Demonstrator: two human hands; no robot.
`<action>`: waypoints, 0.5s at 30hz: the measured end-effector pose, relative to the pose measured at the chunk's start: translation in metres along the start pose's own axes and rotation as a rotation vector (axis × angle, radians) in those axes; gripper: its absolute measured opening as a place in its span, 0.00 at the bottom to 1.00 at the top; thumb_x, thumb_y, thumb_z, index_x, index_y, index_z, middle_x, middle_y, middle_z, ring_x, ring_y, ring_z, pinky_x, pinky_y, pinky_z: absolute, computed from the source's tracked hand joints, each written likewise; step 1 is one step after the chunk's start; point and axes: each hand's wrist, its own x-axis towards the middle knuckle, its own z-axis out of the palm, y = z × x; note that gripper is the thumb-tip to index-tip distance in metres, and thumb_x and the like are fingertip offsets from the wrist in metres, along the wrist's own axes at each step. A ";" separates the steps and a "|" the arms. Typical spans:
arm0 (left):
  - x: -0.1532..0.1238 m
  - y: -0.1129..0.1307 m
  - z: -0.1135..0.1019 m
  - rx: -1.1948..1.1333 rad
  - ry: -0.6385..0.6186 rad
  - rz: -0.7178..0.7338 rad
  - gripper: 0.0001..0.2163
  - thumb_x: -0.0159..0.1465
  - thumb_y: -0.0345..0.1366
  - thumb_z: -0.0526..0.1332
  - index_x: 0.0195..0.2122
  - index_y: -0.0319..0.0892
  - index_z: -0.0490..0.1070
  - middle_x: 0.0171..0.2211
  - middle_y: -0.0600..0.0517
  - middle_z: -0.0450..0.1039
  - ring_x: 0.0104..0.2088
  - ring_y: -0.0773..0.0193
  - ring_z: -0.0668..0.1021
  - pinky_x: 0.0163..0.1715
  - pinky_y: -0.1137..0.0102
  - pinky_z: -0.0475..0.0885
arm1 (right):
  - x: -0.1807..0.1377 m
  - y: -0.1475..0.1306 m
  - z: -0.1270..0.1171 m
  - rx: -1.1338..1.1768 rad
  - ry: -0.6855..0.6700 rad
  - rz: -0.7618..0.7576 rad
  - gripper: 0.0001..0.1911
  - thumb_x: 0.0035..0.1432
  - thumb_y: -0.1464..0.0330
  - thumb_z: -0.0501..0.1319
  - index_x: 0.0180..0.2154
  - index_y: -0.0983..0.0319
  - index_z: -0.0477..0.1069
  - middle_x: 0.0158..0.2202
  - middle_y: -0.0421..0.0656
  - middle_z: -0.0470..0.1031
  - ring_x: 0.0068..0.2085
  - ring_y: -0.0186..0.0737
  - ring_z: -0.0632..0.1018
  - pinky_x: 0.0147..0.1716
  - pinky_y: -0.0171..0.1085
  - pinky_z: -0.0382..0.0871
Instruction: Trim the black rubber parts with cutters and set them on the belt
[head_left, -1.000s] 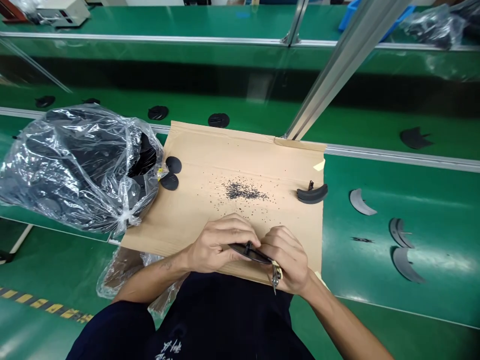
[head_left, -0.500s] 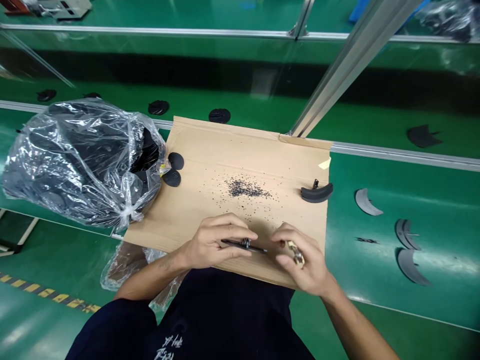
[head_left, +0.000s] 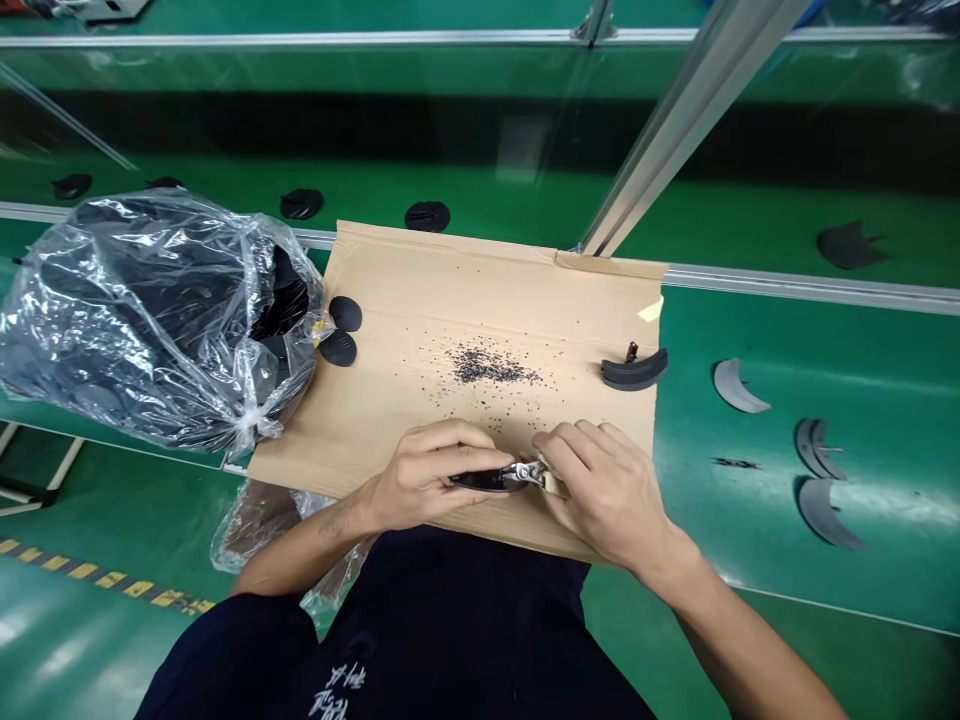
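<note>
Between the thumb and fingers of my left hand [head_left: 435, 474] is a thin black plastic part [head_left: 480, 481], held edge-on. My right hand [head_left: 600, 487] is wrapped round the pale handles of a pair of nippers [head_left: 528, 471]. The metal jaws are at the right end of the black part; whether they bite into it I cannot tell. Beyond the hands, many small black scraps [head_left: 491, 365] lie scattered on the cardboard sheet [head_left: 397, 280]. Two black oval discs [head_left: 345, 314] rest at its left edge. A curved black piece [head_left: 634, 371] sits at its right edge.
A clear plastic bag [head_left: 150, 320] of black parts bulges at the left. Several grey curved pieces [head_left: 740, 386] lie on the green table [head_left: 720, 540] to the right. A metal post [head_left: 690, 130] rises behind the cardboard, with more black discs [head_left: 427, 216] along the back.
My right hand has turned over and moved left, bringing the nippers' jaws to the black part. My left hand keeps hold of the part, now tilted slightly. The view has shifted a little.
</note>
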 end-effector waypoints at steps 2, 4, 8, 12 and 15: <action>-0.001 -0.001 0.000 0.019 -0.007 0.003 0.15 0.63 0.30 0.69 0.52 0.41 0.77 0.39 0.48 0.79 0.38 0.66 0.80 0.37 0.71 0.79 | 0.001 0.000 -0.001 -0.034 -0.004 -0.011 0.10 0.67 0.72 0.53 0.33 0.61 0.71 0.27 0.43 0.71 0.29 0.40 0.65 0.30 0.41 0.54; -0.002 -0.002 0.000 0.039 -0.006 0.007 0.16 0.64 0.31 0.69 0.53 0.43 0.76 0.39 0.49 0.79 0.37 0.66 0.80 0.36 0.71 0.79 | 0.001 0.000 -0.001 -0.061 -0.009 -0.017 0.11 0.68 0.72 0.53 0.32 0.61 0.70 0.27 0.42 0.71 0.28 0.40 0.64 0.30 0.41 0.54; -0.001 -0.001 0.000 0.062 -0.004 0.007 0.16 0.64 0.32 0.69 0.53 0.43 0.77 0.38 0.49 0.79 0.36 0.67 0.80 0.35 0.71 0.79 | 0.001 -0.001 -0.002 -0.096 -0.002 -0.012 0.14 0.68 0.73 0.52 0.30 0.60 0.70 0.25 0.42 0.69 0.28 0.40 0.63 0.29 0.42 0.54; 0.001 0.000 0.000 0.067 0.000 0.024 0.15 0.63 0.31 0.69 0.52 0.42 0.77 0.38 0.49 0.79 0.36 0.67 0.80 0.35 0.71 0.79 | 0.001 -0.001 -0.002 -0.095 -0.025 -0.011 0.14 0.67 0.75 0.51 0.30 0.60 0.69 0.25 0.42 0.69 0.28 0.39 0.64 0.28 0.41 0.54; 0.002 0.000 0.001 0.068 0.003 0.030 0.15 0.64 0.30 0.69 0.52 0.41 0.77 0.37 0.49 0.79 0.36 0.67 0.80 0.34 0.71 0.79 | 0.001 0.000 -0.001 -0.091 -0.031 -0.018 0.14 0.67 0.74 0.51 0.30 0.59 0.69 0.24 0.41 0.68 0.27 0.38 0.64 0.28 0.41 0.53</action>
